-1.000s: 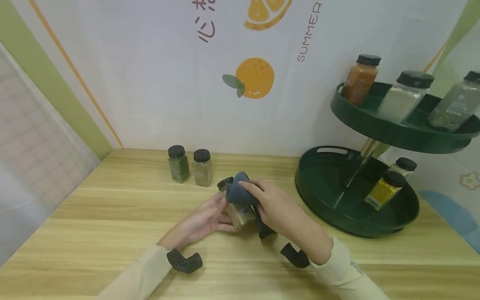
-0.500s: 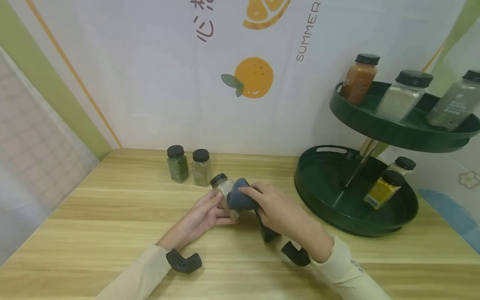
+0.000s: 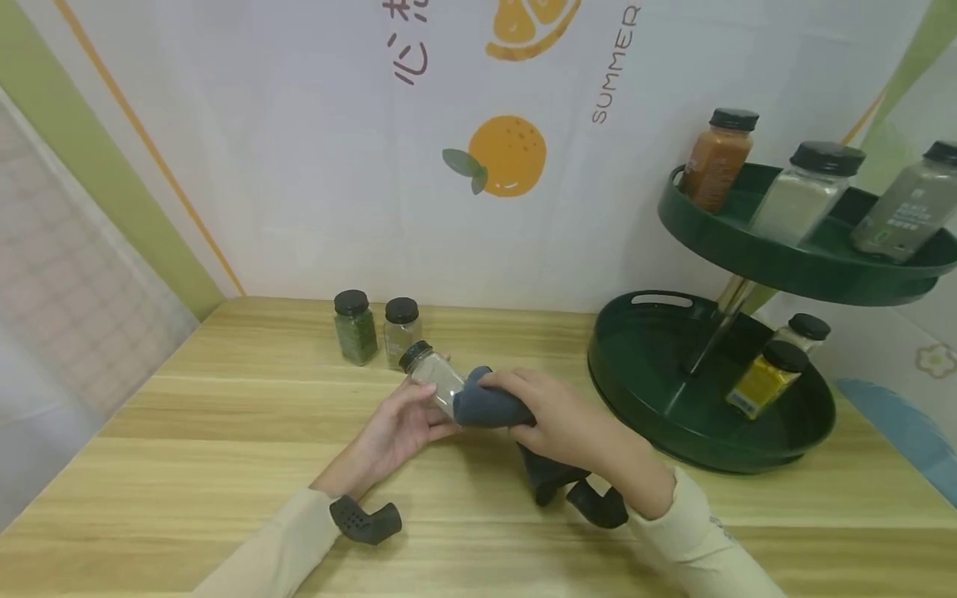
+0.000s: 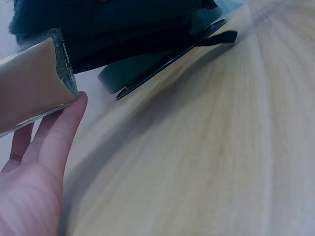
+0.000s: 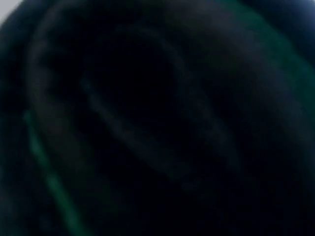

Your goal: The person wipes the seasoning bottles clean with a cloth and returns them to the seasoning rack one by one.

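My left hand (image 3: 406,428) holds a clear spice jar (image 3: 439,378) with a black lid, tilted with its lid to the upper left. In the left wrist view the base of the jar (image 4: 34,81) shows pale tan contents, and the fingers lie along its underside. My right hand (image 3: 557,415) grips a dark blue-grey cloth (image 3: 493,404) bunched at the jar's lower end. Part of the cloth hangs down below the hand. The right wrist view is dark and blurred, filled by folds of cloth (image 5: 147,123).
Two black-lidded jars, one with green flakes (image 3: 356,334) and one pale (image 3: 401,332), stand behind the left hand. At right, a green two-tier rack (image 3: 635,399) bears several jars, including an orange-red one (image 3: 719,166) and a yellow one (image 3: 764,382).
The held jar has tipped further and moved slightly left, its lid now in front of the pale standing jar. The right hand and cloth have shifted down towards the jar's base.
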Demonstrator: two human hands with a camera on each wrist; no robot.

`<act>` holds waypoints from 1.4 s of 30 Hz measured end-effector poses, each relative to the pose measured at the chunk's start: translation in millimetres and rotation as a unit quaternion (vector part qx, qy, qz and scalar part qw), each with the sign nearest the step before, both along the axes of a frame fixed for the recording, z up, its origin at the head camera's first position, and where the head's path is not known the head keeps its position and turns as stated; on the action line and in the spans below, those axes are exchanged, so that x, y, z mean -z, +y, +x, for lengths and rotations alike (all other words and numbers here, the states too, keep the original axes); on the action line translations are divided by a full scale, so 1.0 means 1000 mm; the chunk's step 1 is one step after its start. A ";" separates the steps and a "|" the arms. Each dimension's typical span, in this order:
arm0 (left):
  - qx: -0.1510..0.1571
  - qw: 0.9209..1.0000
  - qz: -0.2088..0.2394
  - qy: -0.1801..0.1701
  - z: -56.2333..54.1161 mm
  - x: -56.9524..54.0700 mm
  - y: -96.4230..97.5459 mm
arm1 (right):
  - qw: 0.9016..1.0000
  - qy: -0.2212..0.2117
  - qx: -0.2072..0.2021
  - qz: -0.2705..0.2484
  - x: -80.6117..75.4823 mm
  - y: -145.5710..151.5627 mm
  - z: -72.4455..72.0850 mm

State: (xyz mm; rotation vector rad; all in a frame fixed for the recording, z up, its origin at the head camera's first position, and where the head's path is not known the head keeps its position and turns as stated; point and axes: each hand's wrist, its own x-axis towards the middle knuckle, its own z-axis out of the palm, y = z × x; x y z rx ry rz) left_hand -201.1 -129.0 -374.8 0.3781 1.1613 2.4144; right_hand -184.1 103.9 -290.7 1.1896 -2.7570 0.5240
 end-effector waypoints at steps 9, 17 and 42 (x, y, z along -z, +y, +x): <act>-0.035 0.994 0.080 -0.061 -0.001 0.000 -0.002 | 0.997 -0.038 0.060 0.019 -0.003 0.007 -0.003; -0.023 0.999 0.036 0.002 0.000 0.003 -0.003 | 0.991 -0.013 0.134 -0.012 -0.002 0.001 -0.001; -0.060 0.991 0.065 -0.103 0.007 0.004 0.029 | 0.972 0.075 0.176 -0.138 0.016 -0.021 0.001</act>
